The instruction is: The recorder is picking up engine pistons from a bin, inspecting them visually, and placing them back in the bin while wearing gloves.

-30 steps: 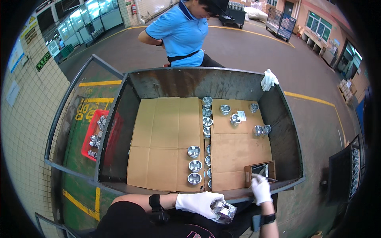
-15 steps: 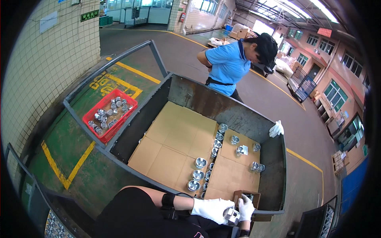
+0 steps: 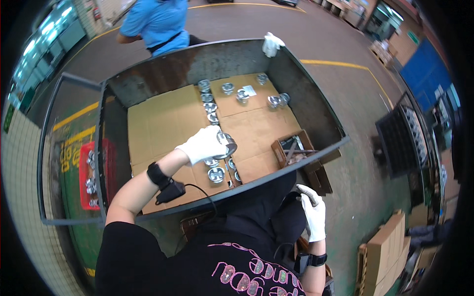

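"Over the cart, what is clamped by the left hand?"
"One piston; outside the cart, the grip of the right hand cannot be told. Neighbouring pistons could be knocked by a low swing"

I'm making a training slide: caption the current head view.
White-gloved left hand holds a piston over a cardboard-lined bin, the right hand outside its rim.
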`<state>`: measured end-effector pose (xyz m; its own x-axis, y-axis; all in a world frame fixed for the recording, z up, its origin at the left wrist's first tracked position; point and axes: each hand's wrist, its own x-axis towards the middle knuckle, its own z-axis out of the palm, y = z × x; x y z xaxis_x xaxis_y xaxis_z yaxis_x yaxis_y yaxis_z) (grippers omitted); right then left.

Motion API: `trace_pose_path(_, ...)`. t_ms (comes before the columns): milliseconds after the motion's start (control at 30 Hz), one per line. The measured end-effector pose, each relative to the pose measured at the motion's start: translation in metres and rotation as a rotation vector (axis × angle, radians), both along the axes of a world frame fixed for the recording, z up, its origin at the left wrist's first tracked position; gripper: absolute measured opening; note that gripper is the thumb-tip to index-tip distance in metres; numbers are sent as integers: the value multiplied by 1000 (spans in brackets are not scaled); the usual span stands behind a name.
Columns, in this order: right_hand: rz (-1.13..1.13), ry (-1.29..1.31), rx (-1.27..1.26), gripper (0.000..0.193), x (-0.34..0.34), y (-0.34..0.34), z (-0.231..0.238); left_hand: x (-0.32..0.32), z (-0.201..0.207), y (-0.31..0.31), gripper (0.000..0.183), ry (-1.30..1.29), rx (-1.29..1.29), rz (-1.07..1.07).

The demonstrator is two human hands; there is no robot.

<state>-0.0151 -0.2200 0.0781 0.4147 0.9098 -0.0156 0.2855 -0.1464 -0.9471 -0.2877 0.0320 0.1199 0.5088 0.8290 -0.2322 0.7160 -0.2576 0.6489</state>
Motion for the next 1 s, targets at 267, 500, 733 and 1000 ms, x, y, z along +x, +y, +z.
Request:
trace_pose_path(267, -366, 98, -51, 25, 78, -46, -14, 121, -194, 85, 30, 549, -112, -406)
trace_pose_path(500, -514, 116, -346, 23, 195, -53, -79, 162, -292, 93, 30, 155, -738, -209)
trace_pose_path(733, -519, -127, -573, 25, 269, -67, -62, 145, -339, 96, 45, -160, -697, 269)
trace_pose_path(1000, -504, -262, -740, 19, 274, -106, 76, 109, -288, 146, 35, 912, -107, -723)
